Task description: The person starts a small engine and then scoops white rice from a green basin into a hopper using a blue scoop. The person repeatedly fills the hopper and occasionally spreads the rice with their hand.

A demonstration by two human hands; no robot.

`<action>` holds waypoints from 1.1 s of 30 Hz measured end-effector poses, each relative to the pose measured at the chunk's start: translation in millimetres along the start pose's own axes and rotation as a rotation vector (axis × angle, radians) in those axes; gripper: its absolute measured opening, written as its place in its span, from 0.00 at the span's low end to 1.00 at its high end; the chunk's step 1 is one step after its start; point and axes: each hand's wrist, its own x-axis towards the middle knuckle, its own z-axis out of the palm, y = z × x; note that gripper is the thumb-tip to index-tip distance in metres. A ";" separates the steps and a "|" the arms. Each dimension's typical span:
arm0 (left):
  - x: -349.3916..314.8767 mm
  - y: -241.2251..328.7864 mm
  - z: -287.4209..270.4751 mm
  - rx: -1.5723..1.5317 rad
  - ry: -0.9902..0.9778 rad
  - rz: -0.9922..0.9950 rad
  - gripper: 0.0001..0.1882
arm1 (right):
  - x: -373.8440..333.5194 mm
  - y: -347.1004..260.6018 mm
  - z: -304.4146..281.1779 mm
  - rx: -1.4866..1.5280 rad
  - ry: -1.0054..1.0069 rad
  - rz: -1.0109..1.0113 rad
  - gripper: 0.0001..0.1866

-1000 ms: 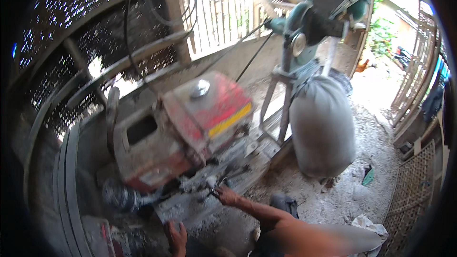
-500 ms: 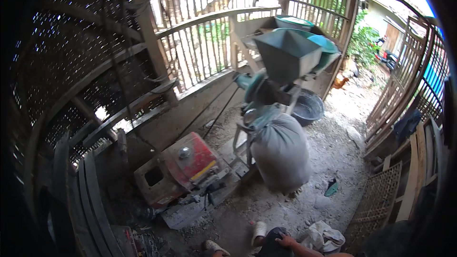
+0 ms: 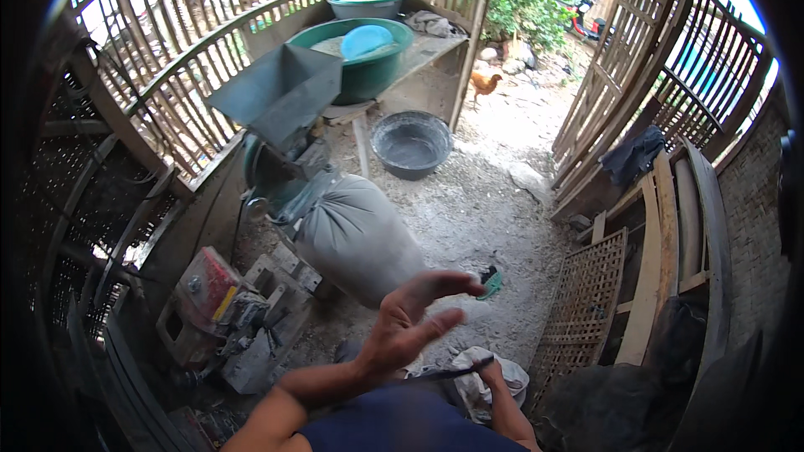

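My left hand (image 3: 419,318) is raised, with its fingers spread and nothing in it. In the picture it overlaps the lower end of a full grey sack (image 3: 356,234); I cannot tell whether they touch. The sack's gathered mouth hangs at the outlet of a milling machine with a square metal hopper (image 3: 280,88). Low on the right, my right hand (image 3: 492,372) closes around the end of a thin dark strip (image 3: 461,370), whose kind is unclear. A crumpled white sack (image 3: 512,387) lies beside that hand.
A red engine (image 3: 205,305) stands left of the sack. Behind are a black tub (image 3: 410,146), a green basin (image 3: 385,71) holding a blue bowl (image 3: 367,40), and another basin (image 3: 367,4). A woven rack (image 3: 582,285) and planks (image 3: 649,272) line the right. A chicken (image 3: 484,84) stands outside.
The view has swung to the right and nearer the machine. My left hand has come up into view, and my right hand has left my knee and now grips the dark strip.
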 end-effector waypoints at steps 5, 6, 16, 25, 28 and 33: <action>92.5 90.8 97.7 -0.287 -0.528 -0.261 0.24 | 56.3 -19.2 -28.2 0.110 0.029 0.098 0.26; 105.1 95.9 109.4 -0.376 -0.395 -0.329 0.22 | 62.6 -25.7 -35.9 0.166 0.054 0.041 0.26; 330.0 -45.0 72.9 0.247 -0.552 0.238 0.17 | 239.9 -169.3 -161.5 0.143 -0.109 0.062 0.16; 390.1 -196.0 -156.4 0.880 -0.166 -0.256 0.15 | 437.0 -498.6 -371.7 0.255 0.261 -0.804 0.23; 388.7 -183.8 -185.5 0.982 0.227 -0.137 0.17 | 448.7 -682.5 -394.1 0.138 0.267 -1.412 0.26; 454.8 -118.6 -226.5 1.081 1.095 0.440 0.18 | 451.8 -908.2 -334.4 -0.220 0.178 -1.763 0.24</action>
